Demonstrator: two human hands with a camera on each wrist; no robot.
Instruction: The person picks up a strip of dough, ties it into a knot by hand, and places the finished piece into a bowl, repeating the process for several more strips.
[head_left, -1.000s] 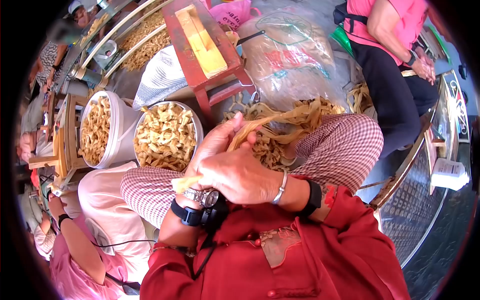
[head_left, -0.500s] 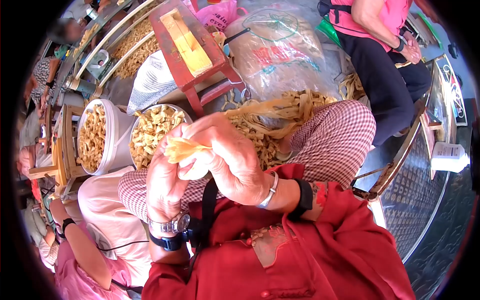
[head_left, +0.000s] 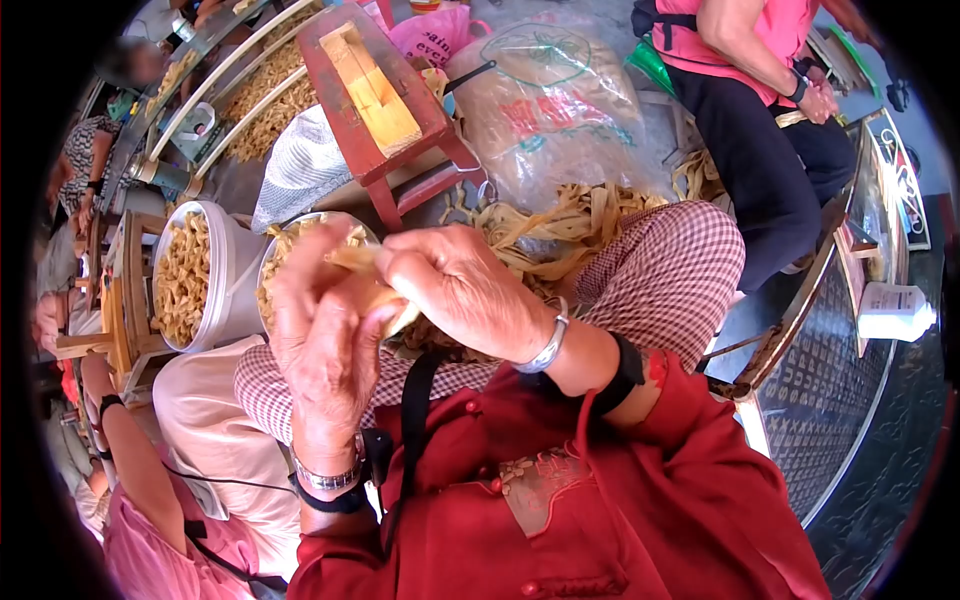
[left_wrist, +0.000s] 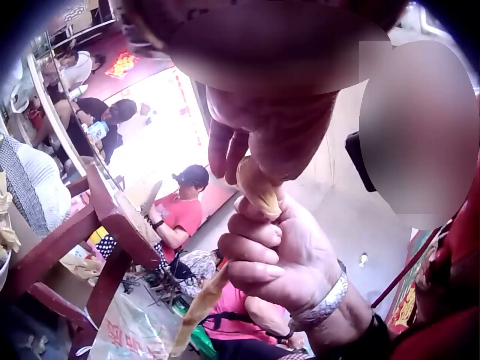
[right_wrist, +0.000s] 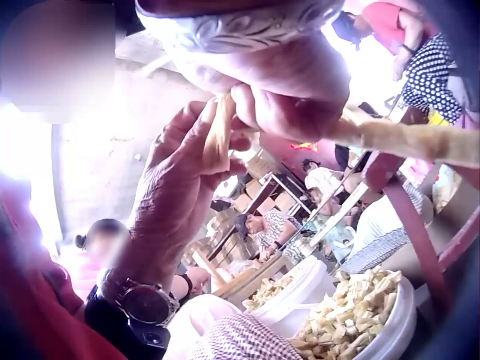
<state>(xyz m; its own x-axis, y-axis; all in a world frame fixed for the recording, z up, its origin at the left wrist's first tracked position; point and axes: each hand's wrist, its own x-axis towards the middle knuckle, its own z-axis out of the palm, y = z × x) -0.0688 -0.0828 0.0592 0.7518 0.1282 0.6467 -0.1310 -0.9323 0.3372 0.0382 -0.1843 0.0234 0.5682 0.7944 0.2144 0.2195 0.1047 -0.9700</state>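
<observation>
My left hand (head_left: 325, 355), wearing a metal-band watch, pinches a soft tan strip (right_wrist: 217, 142) that looks like bean curd skin. Its fingers are blurred in the head view. Close against it, my right hand (head_left: 470, 295), with a silver bangle, grips the same strip. Between the two hands the left wrist view shows a short folded part (left_wrist: 259, 187), and a long tail (left_wrist: 199, 307) hangs below the right fist. Loose tan strips (head_left: 540, 235) lie in a heap beyond the hands. Partly behind my left hand, a tub (right_wrist: 409, 315) holds many small tan knotted pieces.
A white bucket (head_left: 235, 275) of similar pieces stands left of the tub. Ahead is a red wooden bench (head_left: 430, 105) with a yellow wood block (head_left: 375, 95) on it, beside a large clear plastic bag (head_left: 560, 120). Seated people are close on both sides. A white bottle (head_left: 895, 312) is at right.
Both hands came back toward the left from over the lap. The strip end, earlier crossing the left wrist and then looped between the hands, is now drawn between the fingertips; the left fingers are moving.
</observation>
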